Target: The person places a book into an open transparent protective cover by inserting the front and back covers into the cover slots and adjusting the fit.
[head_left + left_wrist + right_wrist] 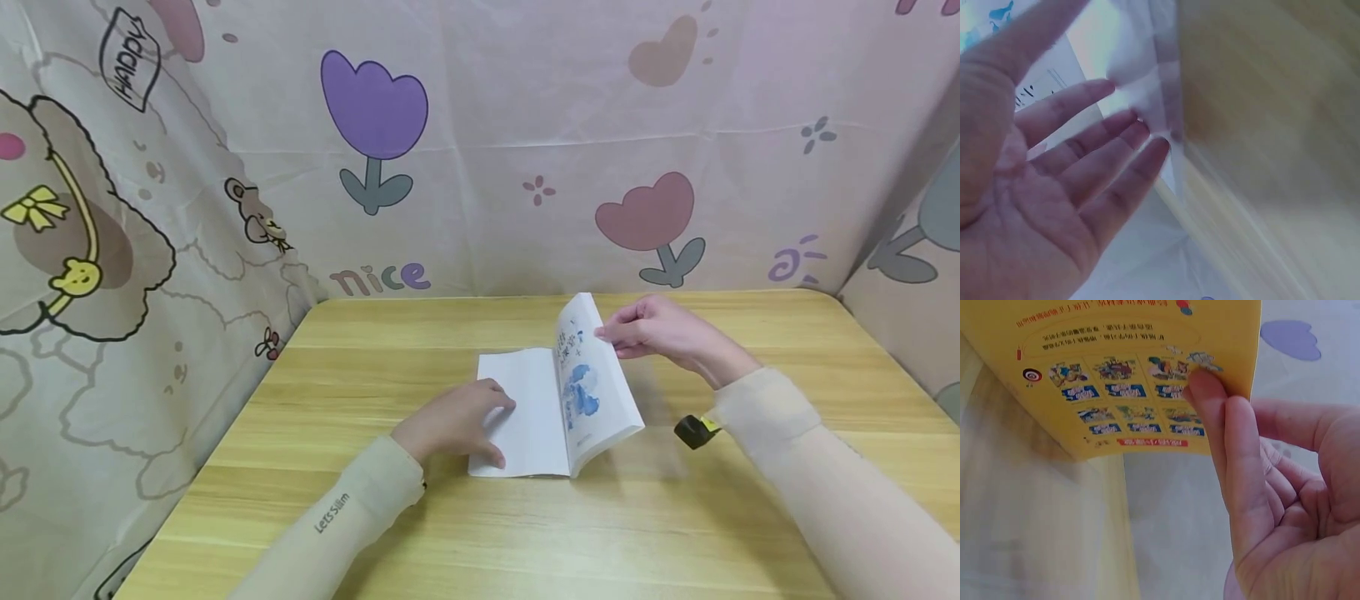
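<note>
The book lies open on the table, about midway between its left and right edges and short of the far edge. Its left side is flat, blank and white; the raised right page bears dark characters and a blue picture. The outer cover is yellow, with two rows of small pictures. The left hand, fingers loose, rests on the blank side; the right hand pinches the raised half's edge.

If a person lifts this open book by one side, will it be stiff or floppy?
The book would probably flex, because its raised part, pinched by the right hand, bows slightly. It may hinge rather than move as one block, since its other side lies flat under the left hand.
</note>
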Demonstrator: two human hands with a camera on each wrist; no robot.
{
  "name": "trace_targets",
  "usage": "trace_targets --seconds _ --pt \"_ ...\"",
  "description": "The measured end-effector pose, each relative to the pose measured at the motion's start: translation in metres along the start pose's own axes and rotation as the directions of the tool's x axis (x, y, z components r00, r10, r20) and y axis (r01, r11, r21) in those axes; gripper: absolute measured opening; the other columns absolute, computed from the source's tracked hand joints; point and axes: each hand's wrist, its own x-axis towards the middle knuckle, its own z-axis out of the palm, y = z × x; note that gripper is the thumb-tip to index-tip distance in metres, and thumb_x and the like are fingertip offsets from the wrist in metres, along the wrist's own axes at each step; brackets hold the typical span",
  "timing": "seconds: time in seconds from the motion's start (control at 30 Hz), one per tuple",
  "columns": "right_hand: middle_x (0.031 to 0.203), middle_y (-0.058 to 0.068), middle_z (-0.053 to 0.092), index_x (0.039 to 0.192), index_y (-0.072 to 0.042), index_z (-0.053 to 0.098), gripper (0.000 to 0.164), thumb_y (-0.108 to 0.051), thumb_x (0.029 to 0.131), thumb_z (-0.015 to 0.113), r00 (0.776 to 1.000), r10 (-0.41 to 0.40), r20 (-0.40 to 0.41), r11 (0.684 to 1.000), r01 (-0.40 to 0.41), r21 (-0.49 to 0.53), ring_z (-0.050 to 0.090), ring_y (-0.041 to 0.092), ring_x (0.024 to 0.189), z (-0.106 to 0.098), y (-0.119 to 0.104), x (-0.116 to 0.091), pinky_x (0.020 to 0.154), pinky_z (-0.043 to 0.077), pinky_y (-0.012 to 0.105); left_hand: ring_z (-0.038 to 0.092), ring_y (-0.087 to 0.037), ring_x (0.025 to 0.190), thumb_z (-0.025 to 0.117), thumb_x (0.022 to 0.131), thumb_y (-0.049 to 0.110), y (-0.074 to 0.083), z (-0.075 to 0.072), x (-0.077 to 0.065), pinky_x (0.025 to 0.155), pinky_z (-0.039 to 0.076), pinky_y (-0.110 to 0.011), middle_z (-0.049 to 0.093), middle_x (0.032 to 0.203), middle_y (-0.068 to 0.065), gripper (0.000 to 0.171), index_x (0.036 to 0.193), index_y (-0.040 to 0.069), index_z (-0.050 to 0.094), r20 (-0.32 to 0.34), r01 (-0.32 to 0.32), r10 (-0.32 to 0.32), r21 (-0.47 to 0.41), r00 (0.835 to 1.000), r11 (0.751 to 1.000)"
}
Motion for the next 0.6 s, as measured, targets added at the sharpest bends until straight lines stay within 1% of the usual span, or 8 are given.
trace_targets --seconds 0.1,0.2,0.3,0.4,0.47,0.5,0.53,0.6 --pt "0.095 0.013 0.069 0.102 0.012 0.066 0.034 -0.019 0.088 0.070 1.000 -0.009 -0.017 0.999 0.008 -0.037 0.067 0.020 0.082 0.005 -0.005 0.001 0.076 0.055 0.033 0.055 -0.016 0.101 0.087 0.062 0.043 0.004 -0.002 0.002 0.092 0.044 -0.029 0.062 0.113 0.001 0.065 0.117 0.013 0.069 -0.032 -0.036 0.036 0.001 0.999 0.999" --pt "0.095 0.013 0.068 0.099 0.010 0.067 0.031 -0.018 0.088 0.070 0.999 -0.004 -0.037 0.999 0.002 -0.050 0.067 0.020 0.081 0.012 -0.009 0.003 0.076 0.055 0.033 0.054 -0.013 0.091 0.087 0.064 0.040 0.006 -0.001 0.005 0.085 0.046 -0.025 0.062 0.106 0.002 0.058 0.113 0.013 0.071 -0.028 -0.034 0.034 -0.007 0.999 0.999" --pt "0.096 0.013 0.068 0.098 0.009 0.068 0.028 -0.017 0.087 0.070 0.998 0.005 -0.057 0.998 -0.008 -0.057 0.067 0.020 0.081 0.018 -0.013 0.007 0.075 0.055 0.033 0.053 -0.012 0.089 0.086 0.068 0.036 0.007 0.000 0.007 0.080 0.047 -0.023 0.060 0.104 0.001 0.057 0.117 0.011 0.070 -0.019 -0.010 0.009 -0.066 1.000 0.998" --pt "0.094 0.013 0.067 0.097 0.009 0.068 0.026 -0.016 0.087 0.070 0.998 -0.001 -0.069 0.998 -0.004 -0.069 0.067 0.019 0.078 0.025 -0.017 0.010 0.074 0.055 0.033 0.055 -0.012 0.090 0.077 0.081 0.034 0.004 -0.001 0.008 0.079 0.048 -0.022 0.060 0.104 0.000 0.055 0.126 0.007 0.063 -0.025 -0.004 -0.001 -0.174 1.000 0.985" --pt "0.091 0.012 0.067 0.095 0.009 0.068 0.025 -0.015 0.087 0.070 0.997 -0.008 -0.072 0.998 0.003 -0.066 0.066 0.019 0.076 0.030 -0.019 0.013 0.074 0.056 0.034 0.058 -0.014 0.091 0.064 0.092 0.035 0.001 -0.001 0.008 0.078 0.049 -0.024 0.062 0.104 0.000 0.053 0.134 0.004 0.055 -0.033 -0.002 -0.008 -0.285 0.999 0.958" --pt "0.089 0.011 0.066 0.093 0.009 0.068 0.024 -0.015 0.087 0.070 0.997 -0.014 -0.071 0.998 0.010 -0.065 0.066 0.018 0.075 0.033 -0.020 0.015 0.073 0.056 0.034 0.060 -0.015 0.092 0.056 0.098 0.035 -0.001 -0.002 0.008 0.080 0.049 -0.026 0.064 0.104 -0.001 0.052 0.137 0.003 0.051 -0.040 -0.007 -0.008 -0.343 0.999 0.939" --pt "0.087 0.011 0.066 0.092 0.009 0.068 0.023 -0.014 0.087 0.069 0.997 -0.017 -0.072 0.998 0.013 -0.058 0.066 0.018 0.074 0.037 -0.021 0.016 0.073 0.056 0.034 0.061 -0.015 0.094 0.048 0.102 0.035 -0.003 -0.002 0.008 0.081 0.049 -0.028 0.065 0.105 -0.002 0.050 0.139 0.002 0.048 -0.043 -0.005 -0.013 -0.409 0.999 0.912" --pt "0.082 0.009 0.065 0.087 0.007 0.067 0.020 -0.013 0.087 0.069 0.997 -0.021 -0.075 0.999 0.017 -0.047 0.065 0.017 0.072 0.044 -0.023 0.020 0.072 0.056 0.034 0.062 -0.018 0.098 0.035 0.106 0.035 -0.006 -0.002 0.007 0.084 0.049 -0.033 0.066 0.107 -0.004 0.048 0.139 0.002 0.047 -0.047 0.008 -0.040 -0.556 0.998 0.831"
